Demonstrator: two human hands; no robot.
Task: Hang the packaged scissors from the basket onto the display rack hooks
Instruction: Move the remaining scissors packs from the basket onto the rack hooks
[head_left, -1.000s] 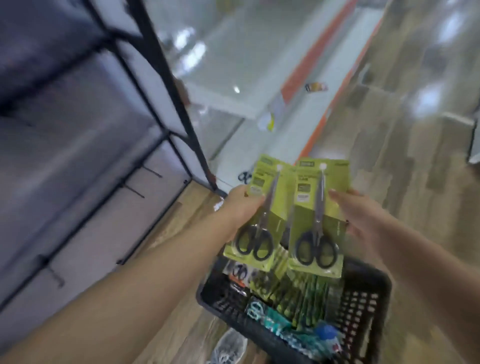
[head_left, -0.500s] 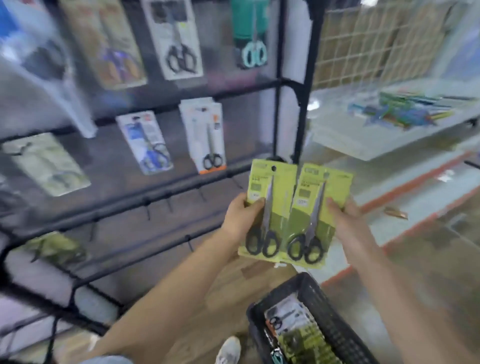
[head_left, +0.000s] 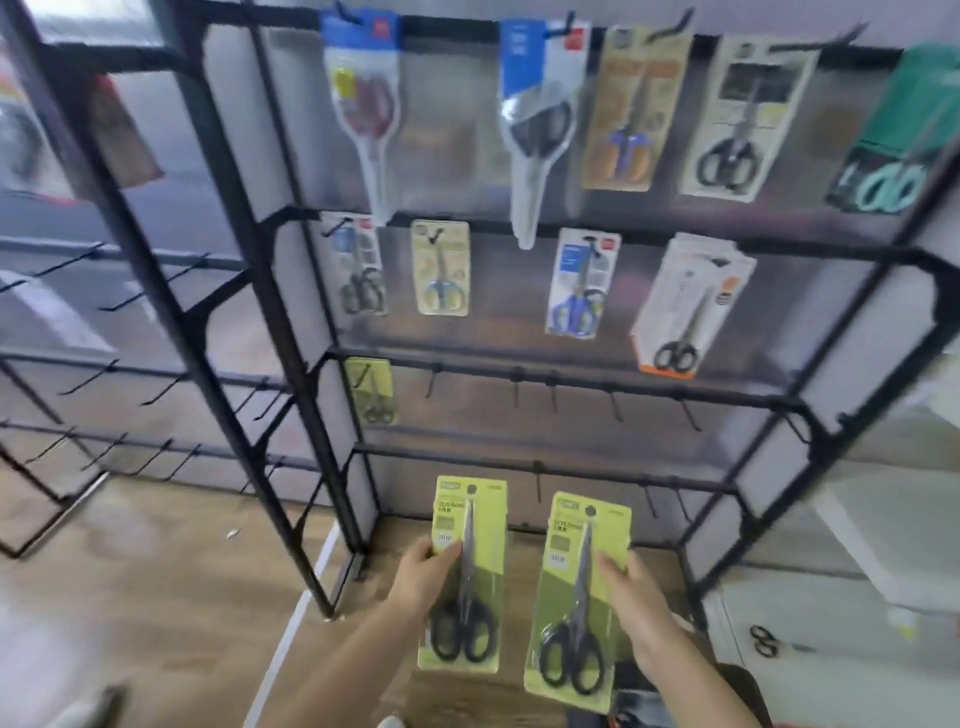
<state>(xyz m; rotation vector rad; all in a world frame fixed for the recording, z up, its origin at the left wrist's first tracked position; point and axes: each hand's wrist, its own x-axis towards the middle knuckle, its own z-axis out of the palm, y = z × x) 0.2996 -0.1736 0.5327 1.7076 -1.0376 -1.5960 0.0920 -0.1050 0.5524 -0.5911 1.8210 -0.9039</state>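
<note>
My left hand (head_left: 423, 571) grips the left edge of a green scissors pack (head_left: 465, 574) with black handles, held upright. My right hand (head_left: 631, 597) grips the right edge of a second green scissors pack (head_left: 574, 603), a little lower and apart from the first. Both packs are in front of the bottom of the black display rack (head_left: 571, 387). Empty hooks (head_left: 553, 397) line its third bar, next to one hanging green pack (head_left: 371, 389). More empty hooks (head_left: 537, 480) sit on the lowest bar just above my packs. The basket (head_left: 631, 691) only peeks out at the bottom edge.
Upper rack rows carry several hanging scissors packs (head_left: 693, 306). A second black rack (head_left: 156, 364) with bare hooks stands to the left. Wood-look floor (head_left: 156, 597) lies below. A white shelf (head_left: 883, 519) is at the right, with a loose pair of scissors (head_left: 763, 640) low down.
My view swung up from the basket and floor to face the rack. The two packs, held overlapping before, are now separated, one in each hand, and lowered toward the bottom bars.
</note>
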